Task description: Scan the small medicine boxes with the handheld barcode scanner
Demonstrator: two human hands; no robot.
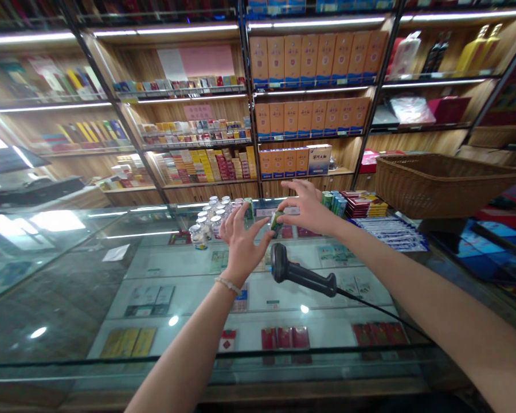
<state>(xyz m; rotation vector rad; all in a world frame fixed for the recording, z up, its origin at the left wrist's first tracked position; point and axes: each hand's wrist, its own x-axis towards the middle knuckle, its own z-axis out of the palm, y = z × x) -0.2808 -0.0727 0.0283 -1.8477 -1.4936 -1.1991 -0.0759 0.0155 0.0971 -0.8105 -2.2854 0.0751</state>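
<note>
1. Centrally, a small green packet (276, 221) is held above the glass display counter (184, 321), between the two hands.
2. The right hand (303, 209) pinches its right side between thumb and fingertip; the left hand (244, 246) brings thumb and forefinger to its left side, other fingers raised. Whether the left grips or merely touches cannot be told.
3. The step in hand appears to be two-handed handling of the packet; any further turn would call for one secure pinch while the other hand eases off.
4. A handheld barcode scanner (303, 276) lies just nearer than the hands, its cable (382, 310) running toward the right forearm, a likely snag.
5. White-lidded jars (199, 236) crowd the left; blue-and-white packets (387, 232) and a wicker basket (438, 198) limit room rightward.
</note>
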